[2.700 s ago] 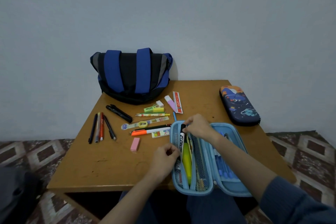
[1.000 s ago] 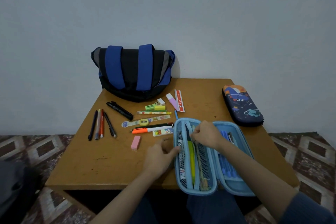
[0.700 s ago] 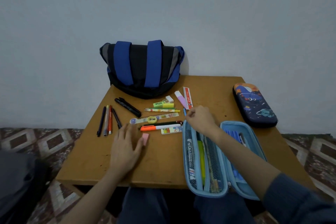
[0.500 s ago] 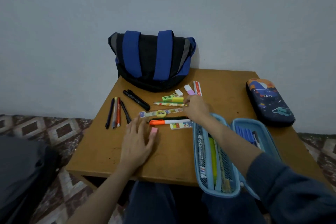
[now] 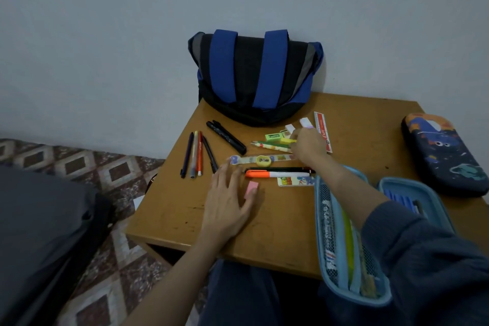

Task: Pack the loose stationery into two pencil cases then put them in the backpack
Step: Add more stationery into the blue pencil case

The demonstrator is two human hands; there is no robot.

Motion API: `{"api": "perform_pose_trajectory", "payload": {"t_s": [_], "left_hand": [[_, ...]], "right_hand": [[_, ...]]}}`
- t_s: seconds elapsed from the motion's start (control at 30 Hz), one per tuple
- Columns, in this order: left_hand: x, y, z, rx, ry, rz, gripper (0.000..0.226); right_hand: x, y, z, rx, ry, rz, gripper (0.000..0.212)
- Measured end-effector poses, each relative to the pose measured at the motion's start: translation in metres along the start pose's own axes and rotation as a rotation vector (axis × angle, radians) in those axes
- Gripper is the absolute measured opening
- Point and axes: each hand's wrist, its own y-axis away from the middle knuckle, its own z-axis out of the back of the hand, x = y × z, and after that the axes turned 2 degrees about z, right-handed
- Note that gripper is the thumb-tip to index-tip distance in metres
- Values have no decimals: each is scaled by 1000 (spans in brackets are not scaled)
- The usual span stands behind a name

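Light-blue pencil case (image 5: 318,219) lay open at the table's (image 5: 172,214) near right edge, its mesh side already holding a marker and a few pens. The dark space-print case (image 5: 444,153) sat closed at the far right, contents not visible. Most stationery remained loose: four pens (image 5: 195,153), black markers (image 5: 226,137), an orange highlighter (image 5: 275,174), a red ruler (image 5: 323,127) and a pink eraser (image 5: 250,189). The left hand (image 5: 227,201) lay flat with fingers spread, just beside that eraser. The right hand (image 5: 308,145) reached over the cluster near the backpack (image 5: 254,74), fingers bent down; whether it pinched anything could not be established. The backpack stood at the rear, neither case in it. Assessment: packing early, most steps outstanding.
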Motion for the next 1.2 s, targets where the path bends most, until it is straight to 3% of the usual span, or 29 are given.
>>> {"api": "perform_pose_trajectory", "payload": {"t_s": [0.13, 0.33, 0.47, 0.6, 0.7, 0.83, 1.0, 1.2], "left_hand": [[1, 0, -1, -1, 3, 3, 61], [0, 1, 0, -26, -9, -21, 59], [-2, 3, 2, -31, -31, -39, 48], [-23, 11, 4, -90, 34, -26, 35], [-71, 20, 1, -77, 140, -137, 29], [-133, 27, -7, 92, 97, -238, 32], [-156, 25, -20, 217, 9, -180, 35], [-155, 18, -15, 219, 159, -66, 10]], "right_hand": [[-6, 3, 2, -77, -331, -50, 30], [-18, 28, 40, -46, -1111, -156, 23], [-38, 58, 68, 31, -1359, -106, 14], [-70, 76, 73, 41, -1504, -148, 18], [-91, 87, 69, 10, -1471, -200, 19], [-105, 99, 60, -37, -1198, -256, 13], [-106, 106, 60, -6, -1105, -199, 29], [-101, 105, 57, 112, -1006, -161, 15]]}}
